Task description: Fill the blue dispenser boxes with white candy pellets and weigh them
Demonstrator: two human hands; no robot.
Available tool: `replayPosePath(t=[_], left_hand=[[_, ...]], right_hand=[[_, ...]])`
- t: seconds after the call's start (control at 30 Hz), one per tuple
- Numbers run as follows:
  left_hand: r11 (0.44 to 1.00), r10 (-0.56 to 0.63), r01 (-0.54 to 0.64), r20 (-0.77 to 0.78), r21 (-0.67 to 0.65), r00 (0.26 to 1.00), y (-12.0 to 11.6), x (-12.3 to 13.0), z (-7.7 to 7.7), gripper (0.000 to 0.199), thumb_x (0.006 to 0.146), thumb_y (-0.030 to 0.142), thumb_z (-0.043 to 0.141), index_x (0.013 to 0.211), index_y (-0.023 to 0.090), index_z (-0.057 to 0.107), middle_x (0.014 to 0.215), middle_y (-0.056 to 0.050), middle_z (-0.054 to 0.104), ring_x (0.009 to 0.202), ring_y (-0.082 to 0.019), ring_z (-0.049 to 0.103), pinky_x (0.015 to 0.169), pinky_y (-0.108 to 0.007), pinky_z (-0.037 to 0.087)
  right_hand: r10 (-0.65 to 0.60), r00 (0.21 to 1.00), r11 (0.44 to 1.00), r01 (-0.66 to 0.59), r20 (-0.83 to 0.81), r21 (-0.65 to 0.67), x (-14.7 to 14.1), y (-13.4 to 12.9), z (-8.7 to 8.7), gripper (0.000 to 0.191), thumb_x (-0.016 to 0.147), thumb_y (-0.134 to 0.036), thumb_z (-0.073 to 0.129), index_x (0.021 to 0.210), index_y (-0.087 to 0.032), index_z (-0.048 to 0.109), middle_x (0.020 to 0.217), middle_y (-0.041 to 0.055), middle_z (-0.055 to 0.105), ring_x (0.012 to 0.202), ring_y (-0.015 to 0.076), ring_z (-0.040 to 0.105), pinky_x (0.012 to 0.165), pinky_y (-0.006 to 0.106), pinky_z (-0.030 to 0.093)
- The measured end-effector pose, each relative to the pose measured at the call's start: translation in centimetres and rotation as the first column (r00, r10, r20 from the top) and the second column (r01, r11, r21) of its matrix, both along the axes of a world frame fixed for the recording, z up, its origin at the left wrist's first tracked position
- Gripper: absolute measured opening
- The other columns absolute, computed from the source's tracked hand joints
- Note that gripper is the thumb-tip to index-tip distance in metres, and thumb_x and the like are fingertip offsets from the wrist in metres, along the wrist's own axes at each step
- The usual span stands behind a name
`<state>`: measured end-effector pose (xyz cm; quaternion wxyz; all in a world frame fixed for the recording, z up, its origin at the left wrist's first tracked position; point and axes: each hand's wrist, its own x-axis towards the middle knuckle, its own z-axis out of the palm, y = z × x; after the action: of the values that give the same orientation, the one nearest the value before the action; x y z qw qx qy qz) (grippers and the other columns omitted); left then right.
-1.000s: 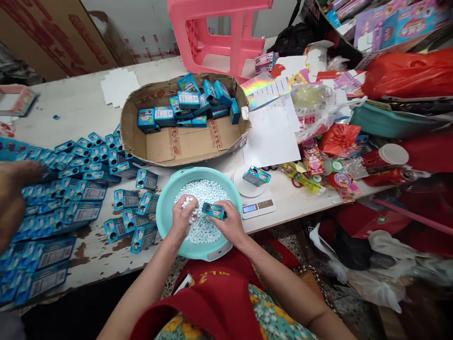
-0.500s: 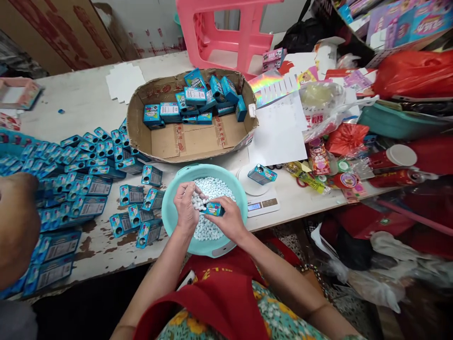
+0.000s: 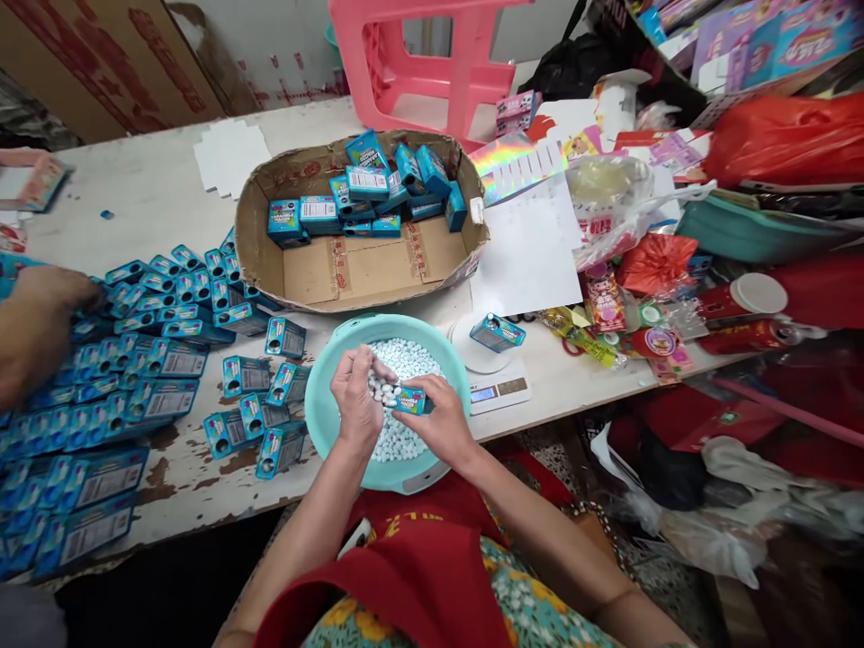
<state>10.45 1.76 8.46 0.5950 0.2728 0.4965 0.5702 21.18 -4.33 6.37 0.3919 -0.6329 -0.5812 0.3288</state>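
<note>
Over a turquoise basin (image 3: 324, 405) my right hand (image 3: 442, 421) grips a small blue candy box (image 3: 411, 401), which lies on its side with one end toward my left. My left hand (image 3: 357, 396) is cupped around a handful of white candies (image 3: 383, 391), held against that end of the box. The box's opening is hidden by the fingers and candies. More loose white candies (image 3: 398, 443) fill the bottom of the basin below both hands.
A cut-down carton (image 3: 310, 270) with several blue boxes stands behind the basin. A scale (image 3: 500, 392) bearing one blue box (image 3: 498, 332) is at right. Rows of blue boxes (image 3: 179, 358) cover the left, where a co-worker's hand (image 3: 47, 315) reaches in. A pink stool (image 3: 357, 63) stands behind.
The co-worker's hand at left has moved farther back, over the rows of boxes. My hands stay together over the basin, still holding the candies and the box; the view shifts slightly.
</note>
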Motion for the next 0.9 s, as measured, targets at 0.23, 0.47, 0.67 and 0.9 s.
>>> replayPosePath(t=[0.23,0.47,0.67,0.9], left_hand=[[0.999,0.035,-0.035,-0.013,0.019,0.999,-0.1,0.5,-0.4,0.028,0.080,0.038,0.063,0.069,0.017,0.048,0.060,0.004,0.050,0.051,-0.007,0.050,0.052,-0.020,0.045],[0.999,0.046,-0.046,-0.025,0.000,0.999,-0.5,1.4,-0.2,0.034,0.081,0.046,0.059,0.068,0.017,0.047,0.056,0.005,0.047,0.043,-0.006,0.044,0.038,-0.017,0.034],[0.998,-0.027,0.025,-0.030,-0.061,0.999,-0.8,1.9,0.2,0.036,0.082,0.047,0.058,0.066,0.016,0.049,0.047,0.005,0.043,0.038,-0.005,0.039,0.036,-0.016,0.030],[0.998,-0.049,0.048,-0.045,-0.030,0.998,-1.1,2.5,0.0,0.035,0.083,0.047,0.056,0.066,0.017,0.050,0.048,0.004,0.044,0.041,-0.006,0.040,0.038,-0.017,0.031]], right_hand=[[-0.006,1.000,1.000,0.006,-0.020,0.009,0.4,0.0,0.1,0.035,0.066,-0.024,0.078,0.098,-0.024,0.063,0.095,0.0029,0.065,0.092,0.0226,0.058,0.083,0.037,0.044],[-0.028,0.998,1.000,0.028,-0.062,0.002,0.7,-0.6,-0.1,0.036,0.064,-0.021,0.079,0.096,-0.024,0.063,0.093,0.0027,0.065,0.091,0.0219,0.058,0.082,0.036,0.044],[-0.040,0.993,0.999,0.038,-0.110,-0.014,1.3,-0.8,-0.6,0.035,0.064,-0.020,0.078,0.096,-0.025,0.064,0.093,0.0022,0.065,0.091,0.0215,0.059,0.081,0.035,0.045],[-0.057,0.988,0.998,0.055,-0.144,-0.013,1.8,-0.7,-1.1,0.036,0.065,-0.020,0.077,0.099,-0.025,0.064,0.095,0.0017,0.065,0.092,0.0200,0.059,0.081,0.034,0.045]])
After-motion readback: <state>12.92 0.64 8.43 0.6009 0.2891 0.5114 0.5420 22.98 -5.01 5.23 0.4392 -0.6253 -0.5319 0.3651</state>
